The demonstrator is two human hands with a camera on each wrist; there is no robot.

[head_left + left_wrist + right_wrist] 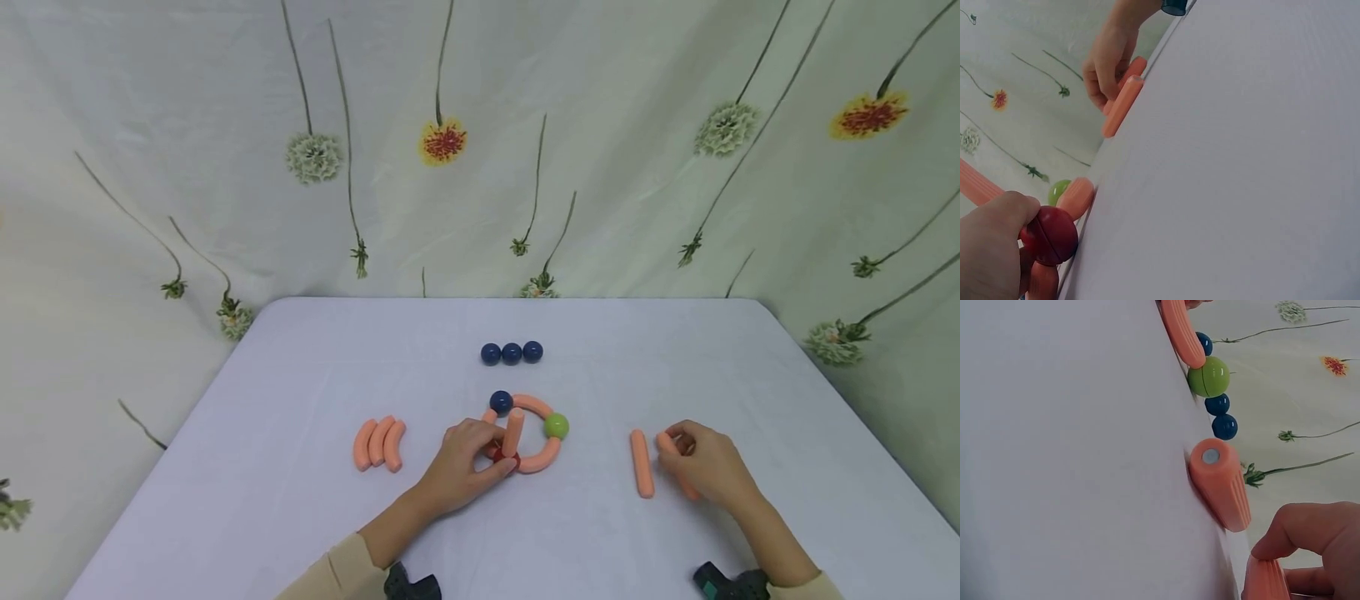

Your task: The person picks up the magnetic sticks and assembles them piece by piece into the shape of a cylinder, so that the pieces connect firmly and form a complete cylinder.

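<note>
My left hand point(463, 467) grips a red ball point(1050, 234) between thumb and fingers, low at the near side of a ring. An orange straight rod point(513, 432) stands upright on that ball. Curved orange rods point(542, 458), a green ball point(557, 426) and a navy ball point(501, 402) form the rest of the ring, whose left side is partly hidden by my fingers. Over to the right, my right hand point(705, 462) pinches a second straight orange rod point(1266, 581) at its far end. Parallel to it lies another straight rod point(642, 463) with a grey disc in its end.
Three navy balls point(512, 353) sit in a row beyond the ring. To the left of my left hand lie three curved orange rods point(378, 443) side by side. A white table point(300, 350) bears everything, with a flower-printed cloth point(615, 167) hanging behind it.
</note>
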